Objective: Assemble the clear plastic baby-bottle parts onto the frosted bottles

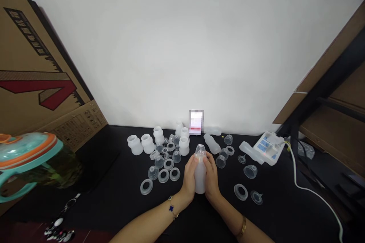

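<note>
Between my two hands stands a frosted white baby bottle [200, 178], upright, with a clear dome cap on top. My left hand [188, 176] wraps its left side and my right hand [211, 176] its right, thumbs near the neck. Left of them lie several translucent collar rings [163, 175] and clear caps [153, 172]. Several open white bottle bodies [147, 143] stand behind these. To the right are a loose collar ring [241, 192], a clear nipple [256, 197] and a clear cap [250, 171]. A bottle body [212, 144] lies on its side behind my right hand.
A phone [196, 122] leans against the white wall. At the right are a power strip [269, 147] and its white cable [309, 190]. A teal and orange jug [31, 152] and a cardboard box [42, 64] stand at the left. The tabletop [119, 193] is black.
</note>
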`<state>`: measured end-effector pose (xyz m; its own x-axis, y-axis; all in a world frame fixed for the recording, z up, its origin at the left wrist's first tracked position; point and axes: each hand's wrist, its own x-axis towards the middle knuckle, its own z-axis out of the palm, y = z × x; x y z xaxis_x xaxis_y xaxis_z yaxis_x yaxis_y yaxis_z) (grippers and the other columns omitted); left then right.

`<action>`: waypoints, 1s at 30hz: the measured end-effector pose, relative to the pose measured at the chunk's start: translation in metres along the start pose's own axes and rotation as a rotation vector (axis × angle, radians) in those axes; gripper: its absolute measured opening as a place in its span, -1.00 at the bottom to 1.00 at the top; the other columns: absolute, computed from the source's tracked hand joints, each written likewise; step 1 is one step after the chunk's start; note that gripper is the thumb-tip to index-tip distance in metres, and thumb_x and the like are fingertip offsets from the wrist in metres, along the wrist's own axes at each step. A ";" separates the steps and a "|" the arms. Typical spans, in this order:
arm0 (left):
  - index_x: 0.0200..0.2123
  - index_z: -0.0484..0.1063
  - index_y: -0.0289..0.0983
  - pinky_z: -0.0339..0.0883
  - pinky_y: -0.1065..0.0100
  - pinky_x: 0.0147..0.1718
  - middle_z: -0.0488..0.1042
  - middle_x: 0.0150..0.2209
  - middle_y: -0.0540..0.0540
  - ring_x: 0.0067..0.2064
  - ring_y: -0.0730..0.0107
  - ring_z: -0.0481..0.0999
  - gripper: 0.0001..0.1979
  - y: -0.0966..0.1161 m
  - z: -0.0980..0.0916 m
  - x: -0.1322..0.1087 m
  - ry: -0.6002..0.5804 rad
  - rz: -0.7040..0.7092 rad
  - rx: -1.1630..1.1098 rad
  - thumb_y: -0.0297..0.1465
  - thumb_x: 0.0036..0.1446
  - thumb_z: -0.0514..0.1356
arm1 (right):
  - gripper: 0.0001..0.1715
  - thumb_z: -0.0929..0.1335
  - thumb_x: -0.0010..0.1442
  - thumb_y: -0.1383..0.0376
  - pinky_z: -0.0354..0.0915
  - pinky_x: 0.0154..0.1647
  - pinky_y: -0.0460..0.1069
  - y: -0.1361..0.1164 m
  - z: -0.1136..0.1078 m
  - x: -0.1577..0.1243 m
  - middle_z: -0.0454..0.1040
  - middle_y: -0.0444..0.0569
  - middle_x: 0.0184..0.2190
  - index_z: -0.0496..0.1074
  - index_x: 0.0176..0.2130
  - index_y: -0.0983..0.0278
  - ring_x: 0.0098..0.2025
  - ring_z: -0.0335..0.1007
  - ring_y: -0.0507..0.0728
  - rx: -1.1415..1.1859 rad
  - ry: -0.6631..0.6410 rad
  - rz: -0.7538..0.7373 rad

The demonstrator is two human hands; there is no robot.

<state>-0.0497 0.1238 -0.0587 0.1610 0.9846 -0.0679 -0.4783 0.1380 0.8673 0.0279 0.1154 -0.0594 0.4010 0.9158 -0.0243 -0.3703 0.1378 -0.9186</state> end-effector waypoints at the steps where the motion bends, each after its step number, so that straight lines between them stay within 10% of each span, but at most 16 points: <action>1: 0.00 0.54 -0.34 0.41 0.25 -0.09 0.58 -0.03 -0.22 -0.06 0.11 0.55 -0.45 -0.001 -0.001 0.000 -0.001 0.001 -0.001 0.00 0.16 0.25 | -0.50 0.48 0.06 -0.05 0.36 -0.30 -0.02 0.000 0.000 0.000 0.57 -0.07 -0.26 0.50 -0.12 0.19 -0.30 0.44 0.13 -0.002 -0.003 -0.001; 30: -0.05 0.57 -0.33 0.40 0.30 -0.17 0.59 -0.15 -0.18 -0.17 0.21 0.53 -0.42 0.004 0.001 -0.001 0.019 0.010 0.043 0.05 0.12 0.26 | -0.49 0.47 0.06 -0.06 0.39 -0.28 0.01 0.001 -0.001 0.000 0.58 -0.05 -0.25 0.50 -0.11 0.19 -0.30 0.47 0.16 0.009 -0.019 -0.054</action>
<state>-0.0507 0.1236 -0.0550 0.1391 0.9879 -0.0680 -0.4422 0.1234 0.8884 0.0287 0.1148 -0.0608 0.4045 0.9139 0.0331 -0.3558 0.1906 -0.9149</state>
